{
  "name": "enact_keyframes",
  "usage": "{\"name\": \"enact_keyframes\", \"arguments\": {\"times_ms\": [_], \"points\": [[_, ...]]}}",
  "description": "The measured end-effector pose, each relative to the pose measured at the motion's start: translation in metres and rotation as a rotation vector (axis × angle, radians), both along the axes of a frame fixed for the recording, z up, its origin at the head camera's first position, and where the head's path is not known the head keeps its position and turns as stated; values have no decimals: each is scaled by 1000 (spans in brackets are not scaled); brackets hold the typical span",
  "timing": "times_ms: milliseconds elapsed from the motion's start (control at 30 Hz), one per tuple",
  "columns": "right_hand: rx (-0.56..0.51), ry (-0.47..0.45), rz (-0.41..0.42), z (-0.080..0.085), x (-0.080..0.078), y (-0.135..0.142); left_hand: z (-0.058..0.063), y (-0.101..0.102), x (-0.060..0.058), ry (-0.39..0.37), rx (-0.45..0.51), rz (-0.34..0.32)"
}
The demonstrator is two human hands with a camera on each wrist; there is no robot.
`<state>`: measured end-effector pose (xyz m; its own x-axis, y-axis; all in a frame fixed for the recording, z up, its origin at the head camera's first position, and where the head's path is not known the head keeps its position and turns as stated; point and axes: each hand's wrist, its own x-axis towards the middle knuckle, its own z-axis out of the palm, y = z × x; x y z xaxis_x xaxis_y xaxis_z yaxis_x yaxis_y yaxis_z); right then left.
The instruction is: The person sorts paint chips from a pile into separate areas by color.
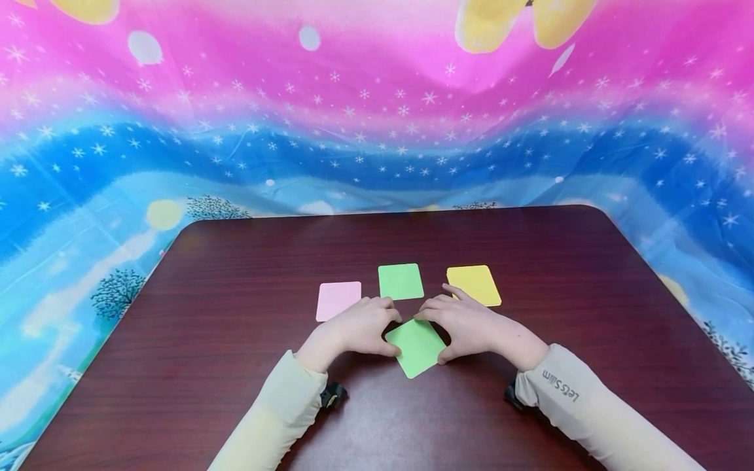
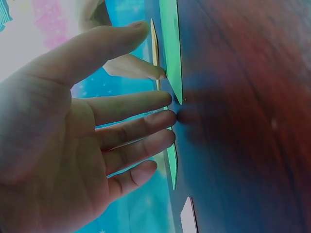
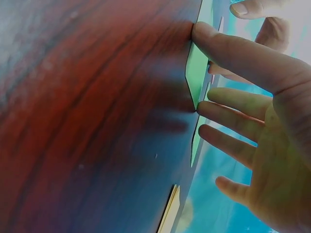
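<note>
A green square card [image 1: 415, 348] with rounded corners lies turned like a diamond on the table, between the two hands. My left hand [image 1: 366, 328] is at its left side, with thumb and fingers spread apart in the left wrist view. At the opposite side is my right hand [image 1: 465, 324]; its thumb touches the card's edge and a fingertip is at a corner in the right wrist view. Beyond the hands lie a pink card [image 1: 338, 301], a second green card [image 1: 401, 281] and yellow cards [image 1: 474, 285], the yellow ones stacked in the right wrist view.
The dark red-brown wooden table [image 1: 247, 261] has rounded far corners. A pink and blue patterned cloth [image 1: 377, 118] hangs behind it and along both sides. Dark wrist devices [image 1: 334, 396] sit at the sleeve cuffs.
</note>
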<state>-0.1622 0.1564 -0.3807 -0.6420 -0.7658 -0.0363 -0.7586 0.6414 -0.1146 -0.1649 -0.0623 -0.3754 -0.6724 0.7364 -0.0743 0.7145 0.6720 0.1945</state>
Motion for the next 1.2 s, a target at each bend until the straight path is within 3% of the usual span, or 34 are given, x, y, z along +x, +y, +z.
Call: {"name": "enact_keyframes", "arguments": {"times_ms": [567,700,967,1200], "points": [[20,66,-32,0,2,-5,1,2,1,-5,-38,30],[22,83,-45,-2,3,-8,0,6,4,28,-73,36],[36,83,-63,-3,2,-11,-5,12,10,170,-147,20],[35,79,-64,-2,2,-12,-4,14,13,169,-173,36]]}}
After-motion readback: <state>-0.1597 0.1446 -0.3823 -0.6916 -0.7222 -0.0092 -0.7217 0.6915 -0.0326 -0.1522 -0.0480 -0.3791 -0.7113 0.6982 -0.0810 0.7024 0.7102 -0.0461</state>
